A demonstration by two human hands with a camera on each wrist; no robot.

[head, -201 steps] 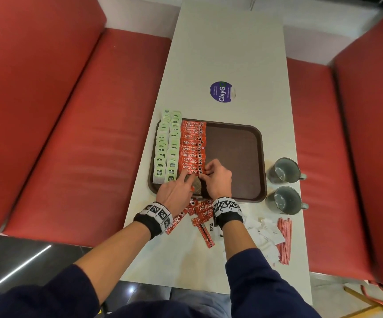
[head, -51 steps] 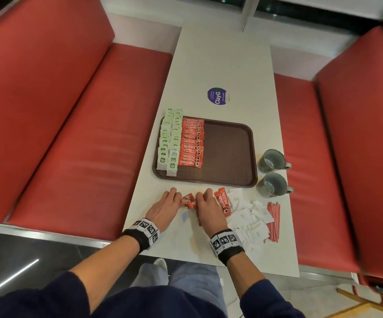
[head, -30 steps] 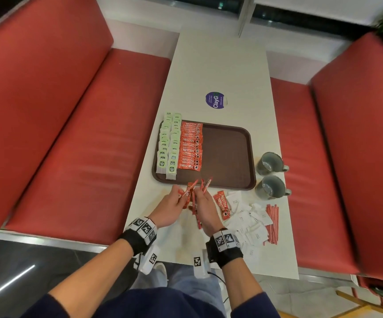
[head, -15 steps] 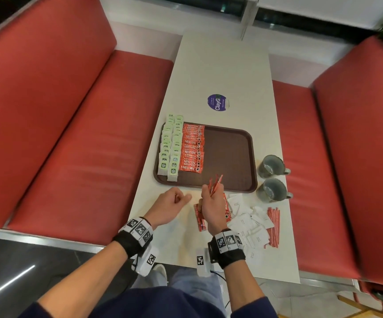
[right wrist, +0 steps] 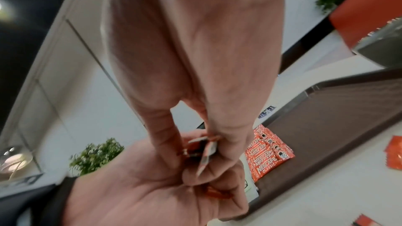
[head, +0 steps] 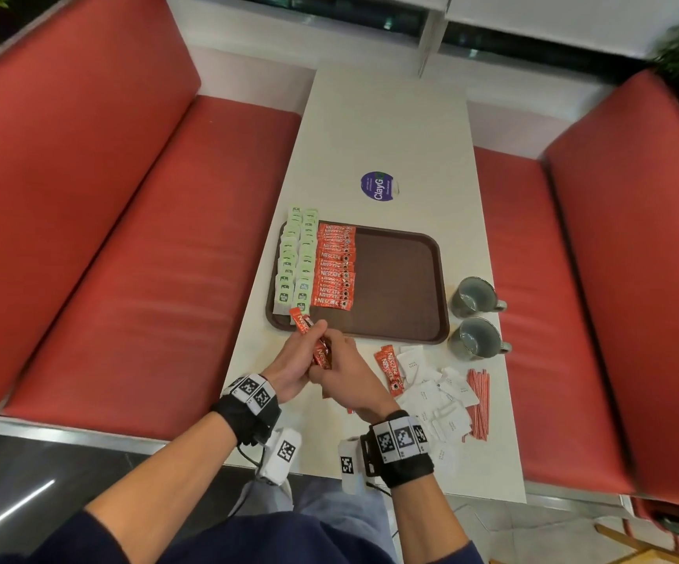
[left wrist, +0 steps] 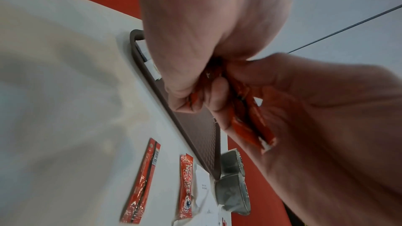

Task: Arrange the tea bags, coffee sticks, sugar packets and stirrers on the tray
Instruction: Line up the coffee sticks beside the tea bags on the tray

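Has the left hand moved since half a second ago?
Yes. The left hand has closed in rightward on the right hand, both gripping coffee sticks near the tray's front edge.

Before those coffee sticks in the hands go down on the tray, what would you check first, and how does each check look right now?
1. Bundle of coffee sticks held firmly by the left hand and right hand: ok.
2. Sticks squared up in the bundle: not ok, the ends fan out.
3. Bare space on the tray beside the coffee row: ok.
4. Tea bags neatly in rows: ok.
5. All coffee sticks collected: not ok, loose sticks lie on the table.
6. Number of sticks held: cannot tell.
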